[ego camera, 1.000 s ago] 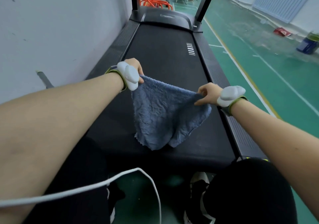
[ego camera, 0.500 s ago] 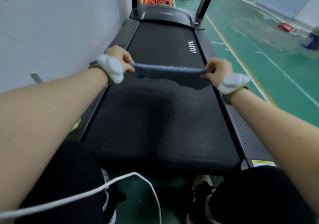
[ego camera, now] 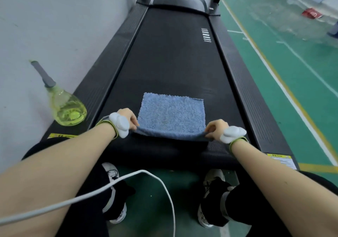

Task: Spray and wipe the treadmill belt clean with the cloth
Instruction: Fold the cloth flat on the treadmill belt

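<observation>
With our left hand (ego camera: pixel 128 118) and right hand (ego camera: pixel 216 129) each pinching a near corner of the cloth (ego camera: pixel 172 116), which lies flat on the treadmill belt (ego camera: pixel 172 57), we judge the wipe begun; next we drag it evenly.

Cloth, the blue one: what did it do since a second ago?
The cloth was hanging from both hands, got pulled tight in the air, and now lies spread flat on the treadmill belt. The left hand and right hand came down with it. Still, each hand pinches a near corner.
</observation>
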### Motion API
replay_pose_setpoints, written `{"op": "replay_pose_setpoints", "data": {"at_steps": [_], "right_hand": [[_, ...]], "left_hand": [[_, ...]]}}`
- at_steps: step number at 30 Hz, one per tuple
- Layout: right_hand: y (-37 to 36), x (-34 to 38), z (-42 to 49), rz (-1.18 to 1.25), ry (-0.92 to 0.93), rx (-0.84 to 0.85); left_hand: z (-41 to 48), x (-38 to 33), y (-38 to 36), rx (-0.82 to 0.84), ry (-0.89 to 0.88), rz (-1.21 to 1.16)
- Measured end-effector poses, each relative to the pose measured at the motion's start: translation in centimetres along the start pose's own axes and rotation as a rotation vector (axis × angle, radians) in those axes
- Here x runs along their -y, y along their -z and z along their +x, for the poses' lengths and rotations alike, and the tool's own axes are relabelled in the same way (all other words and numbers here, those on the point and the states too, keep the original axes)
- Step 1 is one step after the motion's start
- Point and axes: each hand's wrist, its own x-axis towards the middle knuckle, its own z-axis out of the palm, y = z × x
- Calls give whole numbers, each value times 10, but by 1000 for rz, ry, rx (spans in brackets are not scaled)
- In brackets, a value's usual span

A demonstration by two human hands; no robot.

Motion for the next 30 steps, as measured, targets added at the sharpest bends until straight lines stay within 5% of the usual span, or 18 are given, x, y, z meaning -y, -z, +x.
{"op": "replay_pose_setpoints", "data": {"at_steps": [6,11,24,30], "right_hand": [[20,9,56,197,-15,-234],[25,14,125,250,-72,-272],[28,17,188,-120,-200,-84],[29,-3,186,-50,-216,-73]], "left_hand": [[55,-17,23,-201,20,-188],[123,-24,33,-233,36,-281],[188,-56,7,-329,123,-156],[143,-166,-53,43,-274,-193]]}}
